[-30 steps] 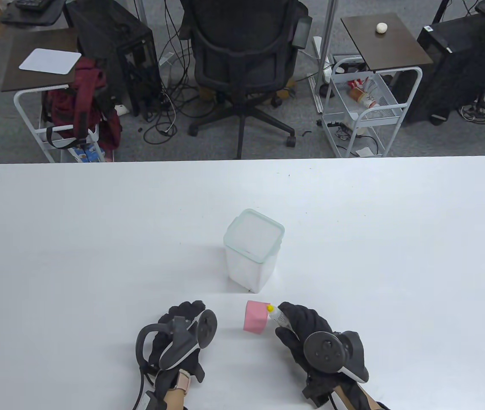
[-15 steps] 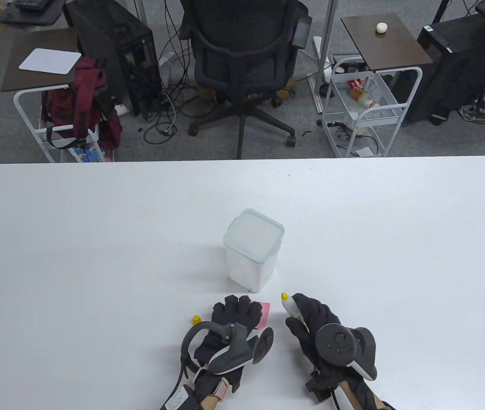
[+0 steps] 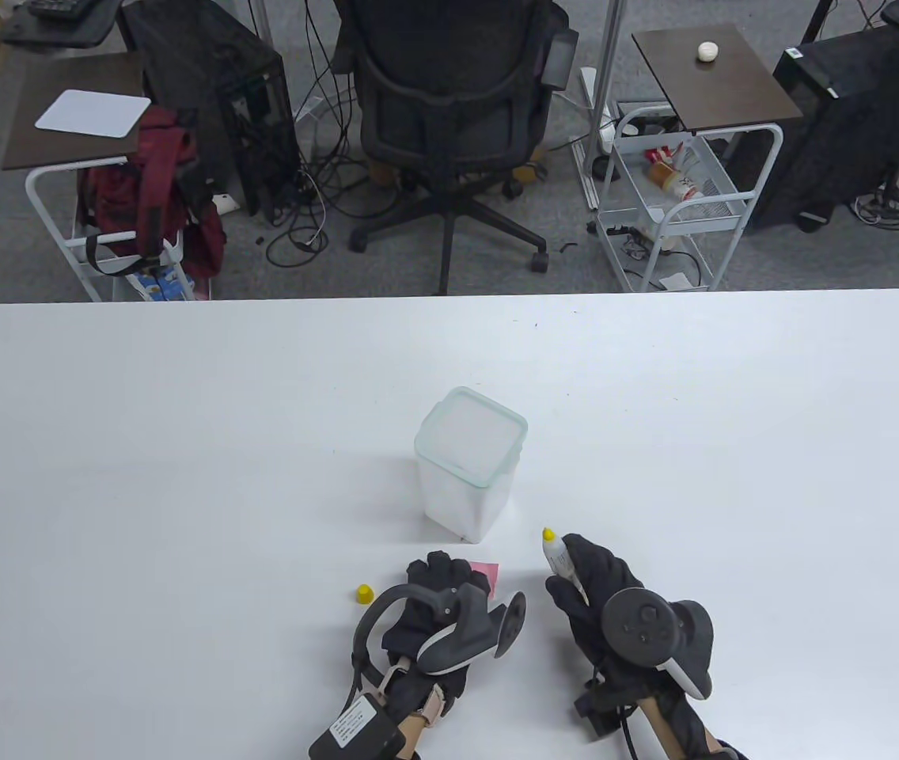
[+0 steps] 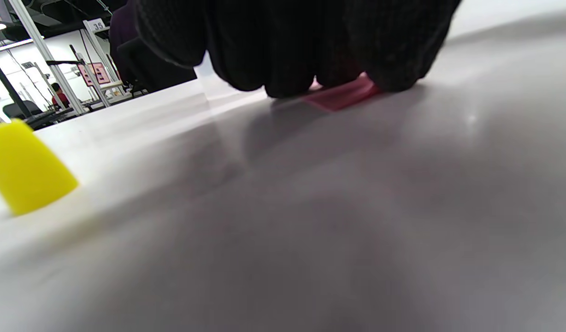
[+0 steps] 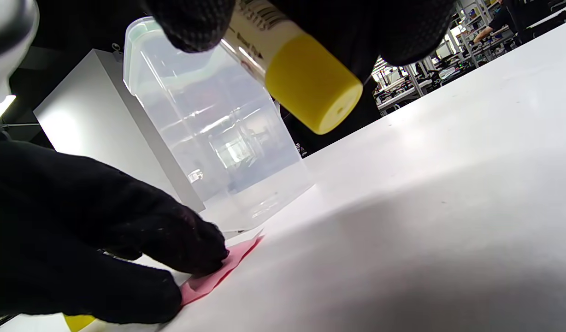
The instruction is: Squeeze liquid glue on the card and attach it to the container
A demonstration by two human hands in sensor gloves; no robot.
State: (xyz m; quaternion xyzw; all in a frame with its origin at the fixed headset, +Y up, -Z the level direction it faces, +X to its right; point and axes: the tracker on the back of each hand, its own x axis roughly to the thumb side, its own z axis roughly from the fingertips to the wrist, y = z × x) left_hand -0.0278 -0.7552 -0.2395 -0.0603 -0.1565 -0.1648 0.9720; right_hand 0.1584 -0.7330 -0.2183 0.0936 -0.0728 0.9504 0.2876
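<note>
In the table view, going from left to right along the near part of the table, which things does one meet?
Yellow cap → left hand, pressing on the pink card → glue bottle, held by the right hand.

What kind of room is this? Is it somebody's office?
It looks like an office or lab workspace. Behind the white table stand a black swivel office chair, computer towers with tangled cables on grey carpet, and a white wire cart.
</note>
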